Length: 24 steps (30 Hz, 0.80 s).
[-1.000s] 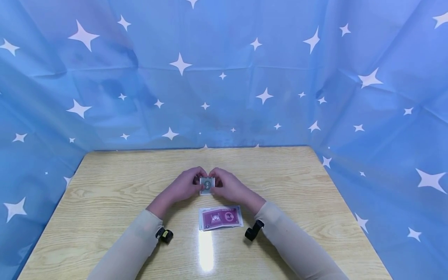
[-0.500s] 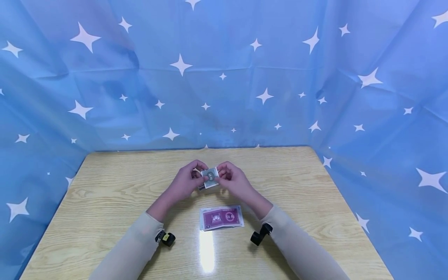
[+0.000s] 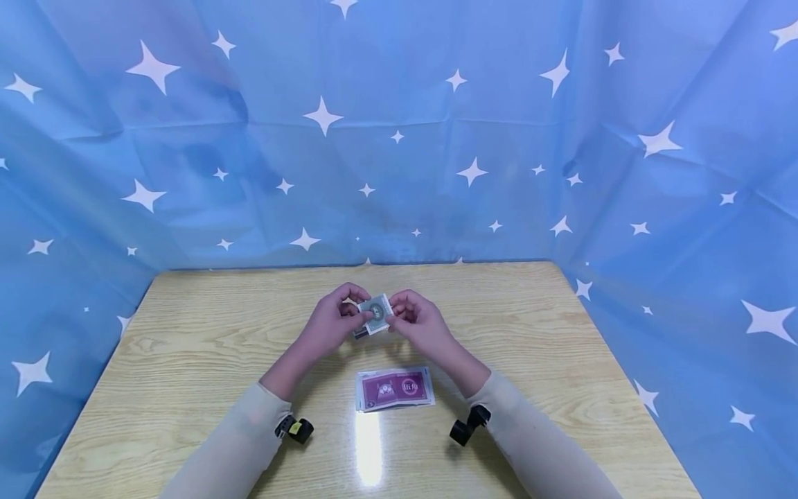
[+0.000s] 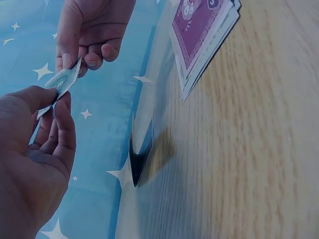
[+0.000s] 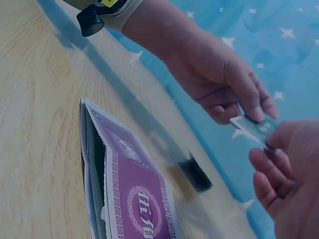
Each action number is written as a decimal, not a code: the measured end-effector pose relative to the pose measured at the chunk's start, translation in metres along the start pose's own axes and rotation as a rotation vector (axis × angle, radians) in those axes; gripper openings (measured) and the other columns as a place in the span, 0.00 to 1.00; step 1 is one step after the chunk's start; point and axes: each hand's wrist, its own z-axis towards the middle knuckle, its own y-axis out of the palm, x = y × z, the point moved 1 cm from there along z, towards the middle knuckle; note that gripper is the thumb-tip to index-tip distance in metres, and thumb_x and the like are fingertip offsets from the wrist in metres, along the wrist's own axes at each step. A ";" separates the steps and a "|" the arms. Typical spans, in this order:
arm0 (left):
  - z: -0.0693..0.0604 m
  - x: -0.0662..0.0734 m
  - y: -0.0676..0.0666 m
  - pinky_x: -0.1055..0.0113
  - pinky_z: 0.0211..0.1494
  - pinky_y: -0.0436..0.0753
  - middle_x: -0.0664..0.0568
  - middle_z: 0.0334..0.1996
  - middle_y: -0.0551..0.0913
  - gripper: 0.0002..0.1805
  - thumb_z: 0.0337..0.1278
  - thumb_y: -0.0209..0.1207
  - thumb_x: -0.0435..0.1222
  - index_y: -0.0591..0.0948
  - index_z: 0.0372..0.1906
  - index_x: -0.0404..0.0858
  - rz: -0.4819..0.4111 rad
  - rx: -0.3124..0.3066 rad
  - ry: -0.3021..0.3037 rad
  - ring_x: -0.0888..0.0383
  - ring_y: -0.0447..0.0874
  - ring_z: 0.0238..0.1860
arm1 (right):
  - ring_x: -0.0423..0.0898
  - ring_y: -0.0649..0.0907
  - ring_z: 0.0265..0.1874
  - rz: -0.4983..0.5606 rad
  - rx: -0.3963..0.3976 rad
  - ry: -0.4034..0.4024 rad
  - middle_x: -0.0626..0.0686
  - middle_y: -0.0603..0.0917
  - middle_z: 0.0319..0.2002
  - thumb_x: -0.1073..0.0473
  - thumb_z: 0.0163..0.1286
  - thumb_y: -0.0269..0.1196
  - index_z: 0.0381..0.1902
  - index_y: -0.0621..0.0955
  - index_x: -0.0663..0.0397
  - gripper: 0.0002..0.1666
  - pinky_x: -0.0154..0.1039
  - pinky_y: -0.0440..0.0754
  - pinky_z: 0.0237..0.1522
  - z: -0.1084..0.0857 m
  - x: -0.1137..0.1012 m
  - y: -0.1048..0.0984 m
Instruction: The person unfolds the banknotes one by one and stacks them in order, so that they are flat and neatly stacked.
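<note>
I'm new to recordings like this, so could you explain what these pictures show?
There is no robot here: you see a person's left hand and right hand. The widest picture comes from a camera on the head, looking forward and down. The other two come from the left wrist camera and right wrist camera. On the wooden table lies a stack of banknotes, a purple five-jiao note on top. Farther back is a small dark object, too unclear to name. Both hands pinch one green banknote above the table.
</note>
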 end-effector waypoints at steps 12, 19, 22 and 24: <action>-0.005 -0.006 0.006 0.63 0.39 0.86 0.51 0.42 0.87 0.12 0.73 0.73 0.37 0.85 0.54 0.44 0.152 -0.024 0.050 0.52 0.84 0.38 | 0.67 0.84 0.38 -0.074 -0.071 0.002 0.54 0.88 0.38 0.71 0.77 0.68 0.53 0.89 0.60 0.10 0.33 0.82 0.36 -0.004 -0.006 -0.007; -0.006 -0.005 0.009 0.63 0.43 0.84 0.52 0.42 0.87 0.07 0.76 0.70 0.36 0.86 0.52 0.43 0.145 -0.046 0.095 0.51 0.84 0.41 | 0.46 0.80 0.34 -0.203 -0.160 -0.012 0.52 0.87 0.38 0.70 0.77 0.67 0.53 0.90 0.56 0.12 0.33 0.79 0.35 -0.004 -0.011 -0.014; -0.006 -0.005 0.010 0.63 0.45 0.85 0.52 0.42 0.88 0.07 0.75 0.70 0.33 0.86 0.52 0.41 0.126 -0.058 0.112 0.52 0.86 0.43 | 0.44 0.79 0.34 -0.242 -0.188 -0.023 0.50 0.87 0.37 0.70 0.76 0.68 0.53 0.90 0.55 0.12 0.33 0.78 0.35 -0.003 -0.014 -0.016; -0.006 -0.004 0.010 0.63 0.45 0.86 0.52 0.41 0.88 0.08 0.74 0.69 0.30 0.86 0.52 0.41 0.113 -0.064 0.117 0.52 0.87 0.43 | 0.45 0.80 0.34 -0.254 -0.197 -0.028 0.50 0.87 0.37 0.70 0.76 0.69 0.52 0.90 0.54 0.12 0.33 0.79 0.36 -0.004 -0.015 -0.017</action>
